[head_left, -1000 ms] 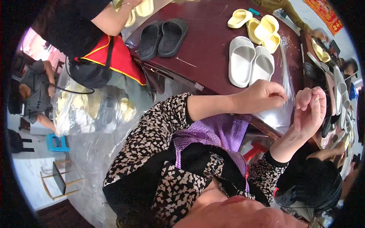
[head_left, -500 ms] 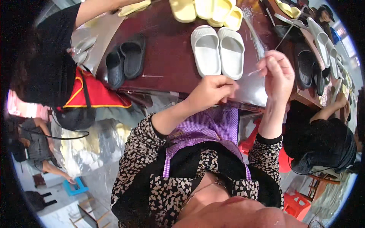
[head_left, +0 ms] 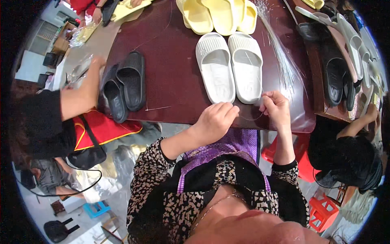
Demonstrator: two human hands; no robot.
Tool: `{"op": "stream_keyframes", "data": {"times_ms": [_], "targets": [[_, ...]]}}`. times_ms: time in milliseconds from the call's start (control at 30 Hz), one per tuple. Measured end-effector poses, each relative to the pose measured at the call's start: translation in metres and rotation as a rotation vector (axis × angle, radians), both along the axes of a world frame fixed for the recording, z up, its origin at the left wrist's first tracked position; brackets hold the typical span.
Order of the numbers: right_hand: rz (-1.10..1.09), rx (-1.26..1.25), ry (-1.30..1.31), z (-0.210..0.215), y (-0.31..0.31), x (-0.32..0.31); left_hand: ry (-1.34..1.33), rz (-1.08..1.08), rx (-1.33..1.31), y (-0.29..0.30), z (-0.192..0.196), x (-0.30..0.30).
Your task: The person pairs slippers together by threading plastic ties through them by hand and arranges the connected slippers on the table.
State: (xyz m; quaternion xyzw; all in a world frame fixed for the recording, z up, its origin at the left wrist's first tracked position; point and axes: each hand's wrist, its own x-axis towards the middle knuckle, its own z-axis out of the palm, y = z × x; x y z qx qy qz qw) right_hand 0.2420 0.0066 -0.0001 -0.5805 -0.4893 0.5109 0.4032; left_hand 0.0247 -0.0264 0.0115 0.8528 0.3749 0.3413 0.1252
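Across the upper middle of the frame spreads a dark red table, smooth and glossy, with a rounded near corner on its right. At lower left, beyond the table's edge, a crinkled clear plastic bag holds pale yellow and white items, their exact shapes blurred by the film.

Side by side at the centre of the tabletop lies a pair of white slippers, open-heeled, with broad ribbed straps at the far end and rounded heels toward the wearer of the camera. Just beyond, at the top centre, is a cluster of smooth yellow slippers. Near the table's left edge, two black slippers sit together, one partly over the other. Right of the white pair, a loose bundle of fine, shiny strands fans downward.

Both bare hands are at the table's near edge. The left hand is curled closed by the left white slipper's heel; contact is unclear. The right hand, beside the other heel, pinches a single thin strand between thumb and forefinger. It curves toward the left fingertips; whether they grip it cannot be told.
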Motion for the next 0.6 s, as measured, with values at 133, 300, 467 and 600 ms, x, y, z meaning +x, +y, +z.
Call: {"op": "stream_keyframes", "data": {"times_ms": [133,300,467,600], "targets": [[-0.019,-0.003,-0.052,-0.005,0.012,-0.011,-0.117,-0.028,-0.160,0.020,-0.014,0.000],[-0.064,-0.019,-0.103,-0.011,0.014,-0.011,-0.403,-0.034,-0.827,0.016,-0.008,0.005],[-0.101,-0.094,0.071,-0.005,0.019,-0.018,-0.041,-0.249,-0.010,0.026,-0.038,0.010],[-0.106,-0.044,0.136,0.007,0.027,-0.018,-0.076,-0.395,0.193,0.033,-0.026,0.022]]}}
